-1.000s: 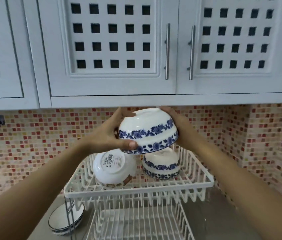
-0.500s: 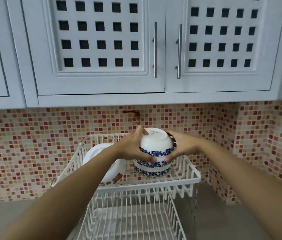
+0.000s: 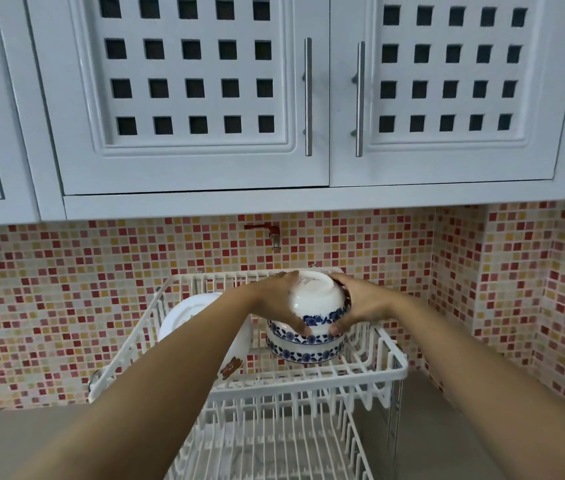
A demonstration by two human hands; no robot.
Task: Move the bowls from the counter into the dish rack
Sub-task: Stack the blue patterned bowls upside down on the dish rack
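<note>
An upside-down white bowl with a blue flower band (image 3: 319, 303) rests on top of a second, matching bowl (image 3: 305, 351) in the upper tier of the white wire dish rack (image 3: 371, 370). My left hand (image 3: 279, 304) grips its left side and my right hand (image 3: 364, 306) grips its right side. A plain white bowl (image 3: 187, 313) leans on its side to the left in the same tier, partly hidden by my left forearm.
The rack's lower tier (image 3: 274, 445) lies below. White wall cabinets (image 3: 204, 98) hang overhead. A mosaic-tiled wall (image 3: 66, 306) with a small tap (image 3: 272, 233) stands behind the rack. Grey counter (image 3: 447, 427) runs to the right of the rack.
Both hands have carried the blue-banded bowl forward and down, from in front of the rack onto the matching bowl in the upper tier. The view has shifted left.
</note>
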